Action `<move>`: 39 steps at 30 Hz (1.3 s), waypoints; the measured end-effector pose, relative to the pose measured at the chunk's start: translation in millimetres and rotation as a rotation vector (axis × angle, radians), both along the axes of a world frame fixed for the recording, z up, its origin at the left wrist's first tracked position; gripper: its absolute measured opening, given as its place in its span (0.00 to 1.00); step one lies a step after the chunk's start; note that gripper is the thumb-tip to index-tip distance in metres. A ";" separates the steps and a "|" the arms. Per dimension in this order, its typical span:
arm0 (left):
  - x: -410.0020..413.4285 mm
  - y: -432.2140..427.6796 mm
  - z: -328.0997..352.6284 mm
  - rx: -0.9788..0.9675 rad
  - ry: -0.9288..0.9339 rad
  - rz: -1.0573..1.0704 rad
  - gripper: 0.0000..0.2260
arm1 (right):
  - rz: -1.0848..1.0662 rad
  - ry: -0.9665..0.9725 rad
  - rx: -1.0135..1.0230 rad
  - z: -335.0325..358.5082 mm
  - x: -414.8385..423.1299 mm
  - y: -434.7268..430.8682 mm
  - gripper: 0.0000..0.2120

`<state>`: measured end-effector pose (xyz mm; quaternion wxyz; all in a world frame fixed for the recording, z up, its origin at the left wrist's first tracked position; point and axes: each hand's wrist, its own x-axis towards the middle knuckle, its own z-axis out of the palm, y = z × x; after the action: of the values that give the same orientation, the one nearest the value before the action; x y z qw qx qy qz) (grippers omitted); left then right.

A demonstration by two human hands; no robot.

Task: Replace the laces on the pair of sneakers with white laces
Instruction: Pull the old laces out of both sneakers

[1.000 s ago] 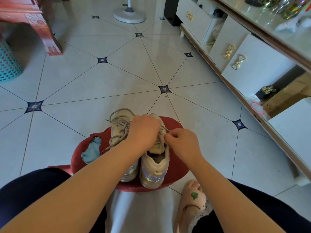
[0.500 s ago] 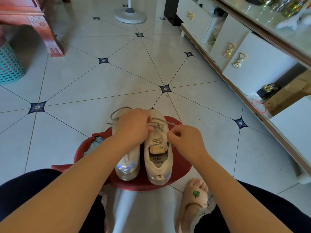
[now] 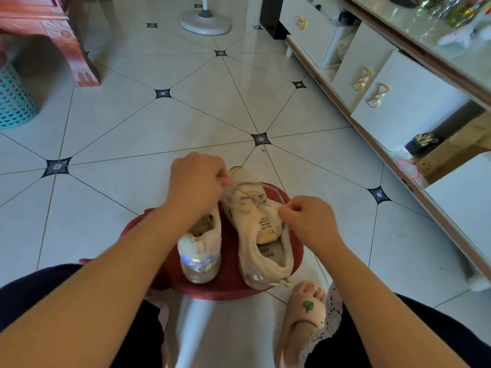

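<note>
1. Risk first: the left hand (image 3: 196,181) and the right hand (image 3: 310,221) are drawing the grey lace (image 3: 247,197) taut across the angled sneaker (image 3: 265,229); if the crossings are snagging in the eyelets, that pull could be cinching them tighter rather than freeing them, I'd judge.
2. The angled sneaker is sitting skewed on the red stool (image 3: 225,294), heel close to the rim; a hard tug could be dragging it over the edge onto the tiled floor (image 3: 159,128); whether anything but the lace is steadying it, I cannot tell.
3. The second sneaker (image 3: 199,261) is standing just beside it, partly under the left forearm; a swing of that arm could be knocking it off too.
4. Hands now: apart, each one closed on lace; the left fingers are curling round a strand near the toe end; the right thumb and fingers are pinching a strand beside the tongue.
5. Where it is all lying: the grey lace is running between the two hands, threaded over the upper; the sneaker is lying between and below them, toe pointing away from the person; white laces are not showing anywhere, so the swap is looking not yet begun.
</note>
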<state>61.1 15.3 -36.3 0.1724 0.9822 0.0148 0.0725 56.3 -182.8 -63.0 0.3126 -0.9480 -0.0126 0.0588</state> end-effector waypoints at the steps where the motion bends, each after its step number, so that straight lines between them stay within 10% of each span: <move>1: -1.3 9.5 0.1 -0.059 0.010 0.009 0.04 | 0.030 -0.001 0.020 1.4 -1.4 0.0 0.09; 7: -8.8 -21.7 -5.8 0.138 0.104 -0.195 0.15 | 0.112 -0.052 0.011 7.3 -6.5 16.0 0.08; 14: -3.3 -41.3 -16.1 0.344 0.032 -0.309 0.07 | 0.093 -0.054 0.000 5.7 -7.2 19.0 0.08; 23: -5.3 28.0 2.3 0.148 -0.003 0.001 0.07 | -0.033 0.071 0.090 2.9 -0.4 -7.6 0.10; 39: -6.7 -38.2 -13.2 0.335 -0.009 -0.359 0.09 | 0.020 0.042 0.097 5.1 -4.8 10.5 0.08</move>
<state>54.4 -23.0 -49.5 0.0172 0.9836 -0.1732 0.0466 51.5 -172.3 -57.9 0.3579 -0.9300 -0.0184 0.0813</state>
